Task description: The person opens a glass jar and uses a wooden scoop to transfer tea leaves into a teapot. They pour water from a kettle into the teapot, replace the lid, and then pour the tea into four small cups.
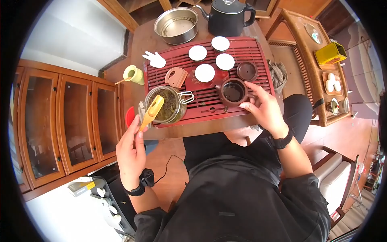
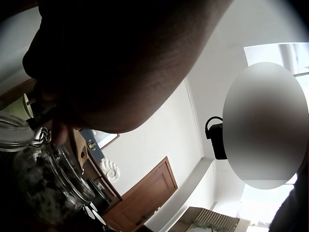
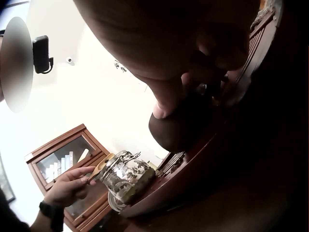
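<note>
My left hand (image 1: 131, 151) pinches a light wooden tea scoop (image 1: 152, 109) between thumb and fingers. The scoop's hollow end lies over the mouth of an open glass jar (image 1: 180, 113) of dark green tea leaves, which has a wire clasp. In the right wrist view the scoop (image 3: 102, 166) crosses the jar's rim (image 3: 129, 155). My right hand (image 1: 268, 111) holds a small dark brown teapot (image 1: 233, 104) at its handle side, thumb and a finger at the rim. The teapot stands uncovered on the red slatted tea tray (image 1: 201, 113); its round lid (image 1: 247, 71) lies behind it.
Several white cups (image 1: 204, 73), a pinkish-brown clay piece (image 1: 175, 77) and a white hand-shaped piece (image 1: 156, 60) are on the tray. Behind stand a steel pot (image 1: 161, 33) and a black kettle (image 1: 226, 24). A yellow-green holder (image 1: 137, 76) stands left; a wicker cart (image 1: 318, 76) is right.
</note>
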Demonstrator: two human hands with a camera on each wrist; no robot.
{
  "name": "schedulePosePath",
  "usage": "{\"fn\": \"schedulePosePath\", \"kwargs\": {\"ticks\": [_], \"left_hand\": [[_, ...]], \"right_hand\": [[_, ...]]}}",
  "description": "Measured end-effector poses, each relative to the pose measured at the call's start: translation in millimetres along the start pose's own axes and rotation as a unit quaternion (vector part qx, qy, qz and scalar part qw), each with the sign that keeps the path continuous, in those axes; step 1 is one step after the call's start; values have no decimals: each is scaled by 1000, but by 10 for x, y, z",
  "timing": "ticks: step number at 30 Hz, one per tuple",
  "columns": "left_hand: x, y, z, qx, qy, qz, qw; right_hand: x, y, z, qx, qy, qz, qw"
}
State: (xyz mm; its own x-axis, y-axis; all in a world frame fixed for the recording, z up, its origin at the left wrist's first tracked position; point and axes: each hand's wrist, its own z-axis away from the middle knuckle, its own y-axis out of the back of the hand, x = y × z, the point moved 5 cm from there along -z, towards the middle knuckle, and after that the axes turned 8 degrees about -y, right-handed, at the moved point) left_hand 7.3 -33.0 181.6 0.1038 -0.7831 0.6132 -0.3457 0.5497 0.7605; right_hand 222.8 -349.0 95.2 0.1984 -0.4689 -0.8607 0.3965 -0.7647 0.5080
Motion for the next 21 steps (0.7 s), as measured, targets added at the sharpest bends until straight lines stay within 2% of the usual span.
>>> {"fn": "schedulePosePath", "kwargs": {"ticks": [4, 9, 10, 11, 16, 21], "left_hand": [[-21, -26, -21, 3, 5, 6, 1000], [-12, -37, -33, 2, 9, 18, 1000], [-14, -39, -27, -2, 15, 23, 1000], [-16, -38, -27, -5, 20, 27, 999], [-45, -22, -35, 2, 2, 11, 1000], [-34, 24, -44, 33, -5, 3, 999]], "right_hand": [[-118, 113, 4, -2, 7, 75, 997], [-45, 521, -254, 95, 72, 69, 990], [-67, 588, -347, 85, 56, 88, 991], [-44, 632, -441, 51, 80, 146, 985], [-40, 472, -695, -60, 139, 155, 976], [-50, 380, -801, -95, 104, 150, 979]]}}
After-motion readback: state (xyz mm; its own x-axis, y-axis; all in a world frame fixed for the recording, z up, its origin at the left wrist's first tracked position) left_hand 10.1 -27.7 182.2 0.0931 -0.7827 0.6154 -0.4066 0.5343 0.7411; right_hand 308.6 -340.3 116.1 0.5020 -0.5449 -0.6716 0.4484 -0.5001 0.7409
